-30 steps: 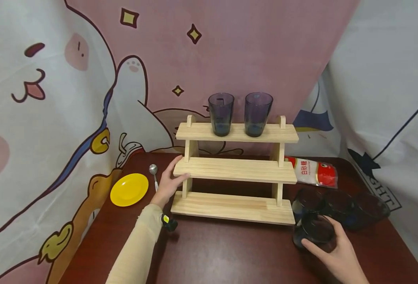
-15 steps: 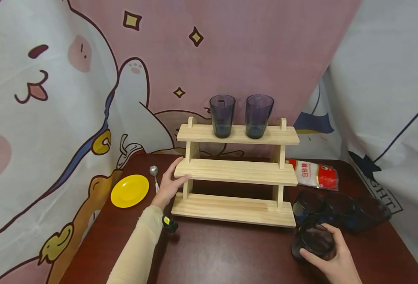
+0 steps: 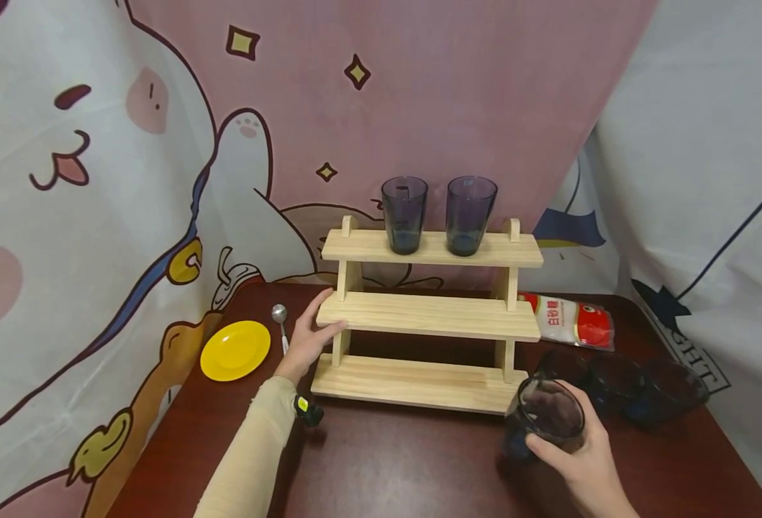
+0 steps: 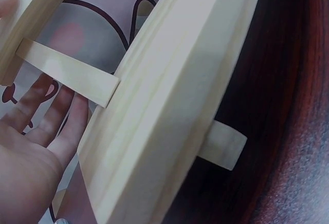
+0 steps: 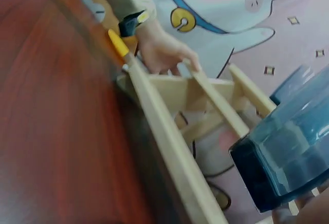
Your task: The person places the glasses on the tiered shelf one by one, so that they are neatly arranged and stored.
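A three-tier wooden display rack [image 3: 426, 313] stands on the table. My left hand [image 3: 306, 342] grips the left end of its middle tier, thumb on the front edge; in the left wrist view the other fingers [image 4: 61, 116] reach past the side upright. My right hand [image 3: 584, 450] holds a dark blue drinking glass [image 3: 519, 432], thumb on the near side, just in front of the rack's lower right corner. The right wrist view shows this glass [image 5: 288, 147] raised above the table. Two similar glasses, a left one [image 3: 405, 216] and a right one [image 3: 471, 216], stand on the top tier.
Three more dark glasses [image 3: 614, 385] cluster right of the rack. Behind them lies a red-and-white sugar bag [image 3: 568, 320]. To the left are a yellow plate [image 3: 234, 350] and a small metal scoop [image 3: 280, 314]. Printed cloth [image 3: 484, 86] hangs behind the table [image 3: 406, 467].
My right hand has carried the glass leftward, away from the other glasses and toward the rack's lower right corner. My left hand keeps its place on the middle tier.
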